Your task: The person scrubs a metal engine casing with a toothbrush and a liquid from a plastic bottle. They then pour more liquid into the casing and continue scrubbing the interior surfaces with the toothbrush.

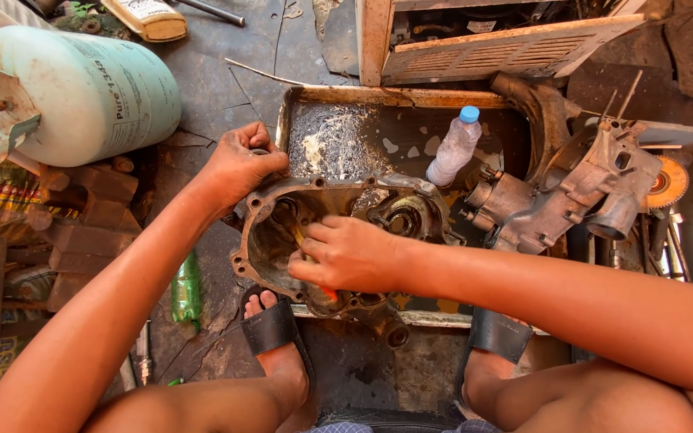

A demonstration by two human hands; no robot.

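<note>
A: Largest first. Pale green gas cylinder lies on its side, upper left, well apart from the work.

B: Noted. Next?

A: Rusty metal tray on the ground; a clear plastic bottle with a blue cap stands tilted in it. A second grimy engine casting rests at the tray's right end.

B: And the piece in hand?

A: Engine case half, dirty, open side up, sitting over the tray's near edge, between the person's sandalled feet.

B: Hands?

A: Left hand grips the case's upper left rim, fingers curled tight over the edge. Right hand lies across the case's cavity, fingers closed round a small orange-handled tool; only a bit of it shows below the palm.

B: Tool tip?

A: Hidden. Cannot tell.
</note>
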